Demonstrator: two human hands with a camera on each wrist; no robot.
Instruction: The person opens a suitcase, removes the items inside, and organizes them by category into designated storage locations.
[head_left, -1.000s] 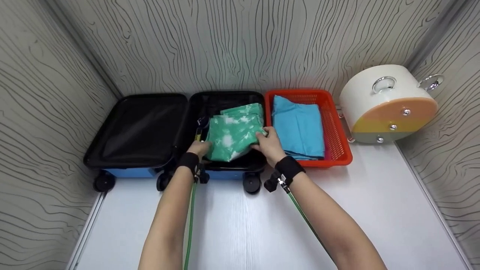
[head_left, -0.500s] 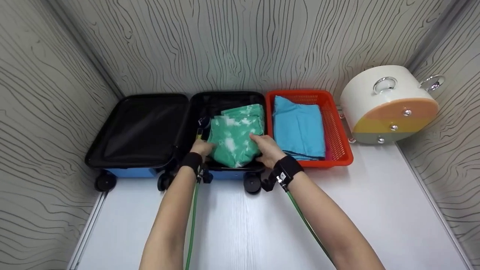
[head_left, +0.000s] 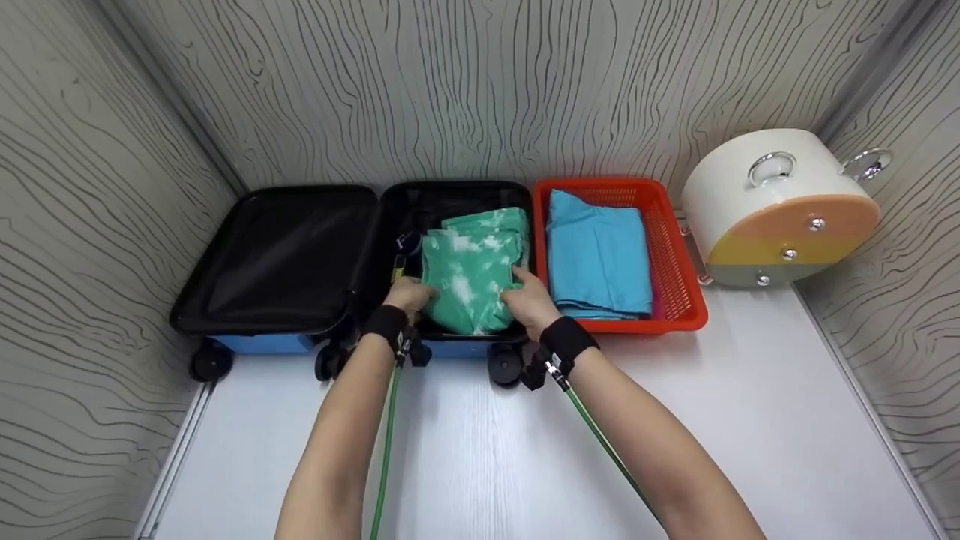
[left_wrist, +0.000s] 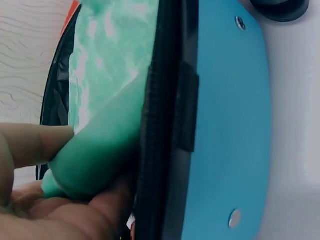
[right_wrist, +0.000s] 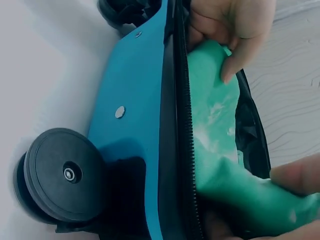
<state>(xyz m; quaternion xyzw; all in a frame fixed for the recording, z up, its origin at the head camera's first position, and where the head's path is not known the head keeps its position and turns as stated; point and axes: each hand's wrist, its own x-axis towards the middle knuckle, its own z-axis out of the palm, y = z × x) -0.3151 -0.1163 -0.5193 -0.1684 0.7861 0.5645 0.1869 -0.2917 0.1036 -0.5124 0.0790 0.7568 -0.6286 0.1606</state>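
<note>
Green cloth (head_left: 469, 279) in all views; blue cloth (head_left: 598, 259) head-only.

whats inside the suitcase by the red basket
Green cloth, more green fabric behind it, plus a dark item and yellow-marked item at its left. What lies under the cloth is covered.

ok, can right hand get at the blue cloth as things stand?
Probably yes, once the right hand lets go of the green cloth: the blue cloth lies uncovered in the red basket alongside.
</note>
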